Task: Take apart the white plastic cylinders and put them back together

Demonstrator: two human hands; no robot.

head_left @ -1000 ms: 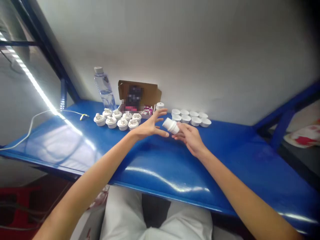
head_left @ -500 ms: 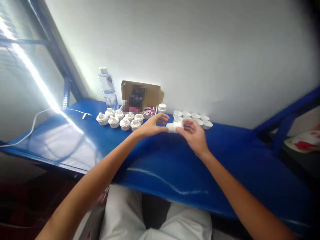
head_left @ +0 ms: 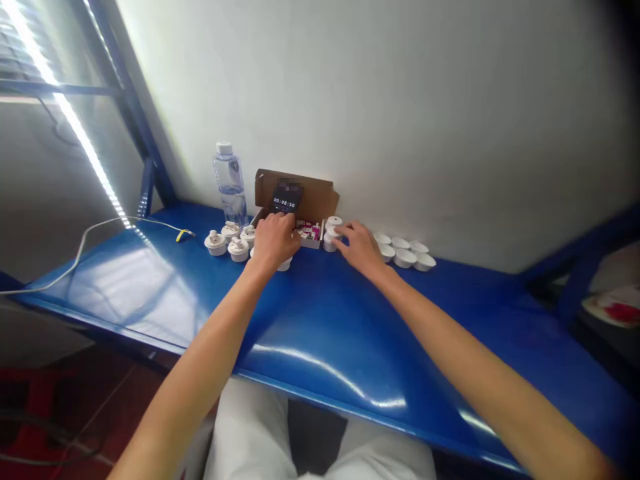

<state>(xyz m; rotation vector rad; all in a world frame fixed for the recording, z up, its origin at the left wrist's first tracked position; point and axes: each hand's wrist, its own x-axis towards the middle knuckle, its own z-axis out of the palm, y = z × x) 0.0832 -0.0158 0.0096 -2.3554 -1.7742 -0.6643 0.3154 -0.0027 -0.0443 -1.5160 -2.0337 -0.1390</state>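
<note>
My right hand (head_left: 361, 248) has its thumb and fingertips at a small white round piece (head_left: 329, 243), set down at the right end of the open box. Directly behind that piece stands a similar white round cap (head_left: 334, 221). My left hand (head_left: 275, 239) reaches palm down over the group of white plug-like units (head_left: 239, 249), fingers bent together and partly covering the nearest ones. Whatever lies under its fingertips is hidden. White round cups (head_left: 405, 258) stand in rows beyond my right hand.
A cardboard box (head_left: 320, 197) with its lid up holds small pink-and-white parts (head_left: 309, 230) and a phone (head_left: 287, 197) showing a timer. Left of it stands a clear water bottle (head_left: 230, 187). A white cable (head_left: 83, 241) crosses the left of the blue table (head_left: 310, 313).
My hands have moved apart. The white piece held between them is now down beside the box, with my right hand at it. My left hand has shifted left over the plug-like units.
</note>
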